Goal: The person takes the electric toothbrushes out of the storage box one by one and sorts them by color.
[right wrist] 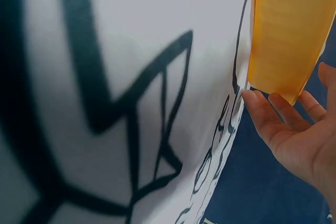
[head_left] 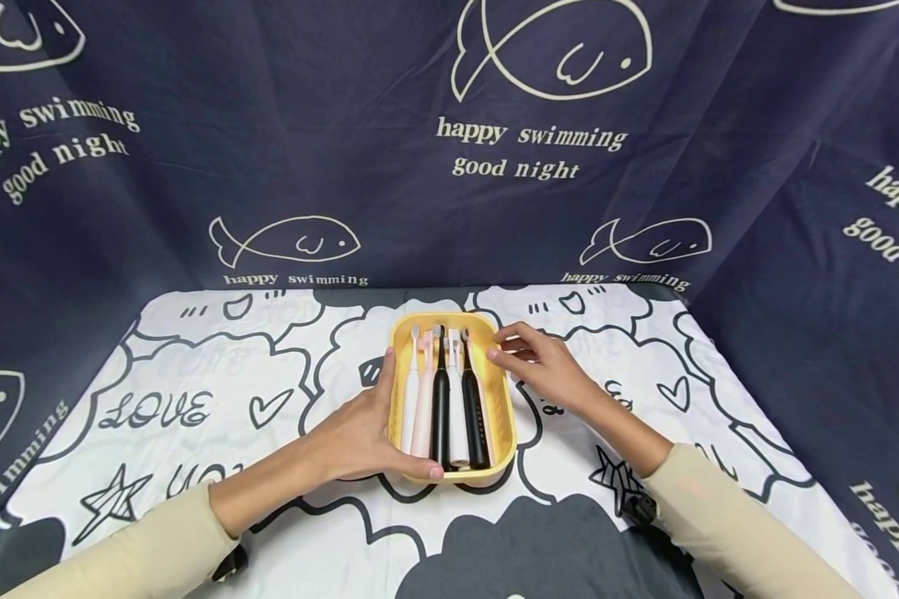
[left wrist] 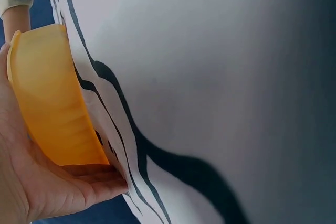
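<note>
A yellow plastic basket [head_left: 500, 412] sits on the patterned cloth in the head view, with several electric toothbrushes lying side by side in it, heads toward the far end. Among them are a white toothbrush [head_left: 410, 403], a pink toothbrush [head_left: 424, 408] and two black toothbrushes, one left [head_left: 440, 408] and one right [head_left: 474, 416]. My left hand [head_left: 363, 437] grips the basket's left side, thumb on the near rim and fingers along the side wall. At the far right corner, my right hand [head_left: 543, 366] has loosely bent fingers right at the basket's edge, holding nothing.
A white cloth [head_left: 232, 399] with black cartoon drawings covers the table. Behind and at both sides hangs a dark blue curtain [head_left: 389, 166] printed with fish and lettering. Dark wrist-worn devices show under both sleeves.
</note>
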### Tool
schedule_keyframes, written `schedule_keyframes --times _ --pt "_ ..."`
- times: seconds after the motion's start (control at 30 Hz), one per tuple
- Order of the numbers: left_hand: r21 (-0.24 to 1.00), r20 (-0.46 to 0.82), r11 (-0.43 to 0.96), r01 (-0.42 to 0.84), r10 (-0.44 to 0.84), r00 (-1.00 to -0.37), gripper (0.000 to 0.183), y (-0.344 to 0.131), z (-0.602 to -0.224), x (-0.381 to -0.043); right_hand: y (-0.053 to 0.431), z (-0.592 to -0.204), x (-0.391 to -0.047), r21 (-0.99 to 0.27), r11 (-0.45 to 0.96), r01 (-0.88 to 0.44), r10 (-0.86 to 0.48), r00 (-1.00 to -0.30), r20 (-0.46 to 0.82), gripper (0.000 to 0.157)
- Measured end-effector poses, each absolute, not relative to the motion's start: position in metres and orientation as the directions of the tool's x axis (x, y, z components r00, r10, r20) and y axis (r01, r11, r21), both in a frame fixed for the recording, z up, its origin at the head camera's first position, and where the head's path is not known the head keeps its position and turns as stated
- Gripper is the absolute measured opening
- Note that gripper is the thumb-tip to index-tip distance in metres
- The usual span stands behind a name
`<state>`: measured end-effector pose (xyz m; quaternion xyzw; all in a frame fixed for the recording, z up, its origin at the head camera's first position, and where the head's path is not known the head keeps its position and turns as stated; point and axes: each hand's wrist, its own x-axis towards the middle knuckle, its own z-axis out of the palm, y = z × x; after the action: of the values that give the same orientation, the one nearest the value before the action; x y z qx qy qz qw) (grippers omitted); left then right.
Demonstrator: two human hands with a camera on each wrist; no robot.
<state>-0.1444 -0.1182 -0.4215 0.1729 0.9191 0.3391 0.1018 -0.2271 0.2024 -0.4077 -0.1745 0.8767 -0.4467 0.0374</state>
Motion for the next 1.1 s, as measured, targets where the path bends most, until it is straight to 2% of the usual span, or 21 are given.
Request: schedule_keyframes --times 0.43,0.63,1.1 --pt "0.642 -0.097 0.728 0.241 0.388 -0.916 0.181 -0.121 -0.419 -0.145 0.181 -0.402 -0.229 -0.684 0.665 -0.301 -0.354 -0.933 0.066 0.024" --pt "0.639 -0.099 0.73 0.242 0.39 -0.916 0.18 -0.121 -0.418 -0.146 0.171 -0.401 -0.231 -0.624 0.723 -0.297 -0.36 -0.933 0.028 0.031" --pt "0.65 -0.095 0.717 0.252 0.405 -0.909 0.184 -0.118 -0.418 -0.146 0.16 -0.401 -0.233 -0.613 0.761 -0.213 -0.334 -0.939 -0.088 0.037"
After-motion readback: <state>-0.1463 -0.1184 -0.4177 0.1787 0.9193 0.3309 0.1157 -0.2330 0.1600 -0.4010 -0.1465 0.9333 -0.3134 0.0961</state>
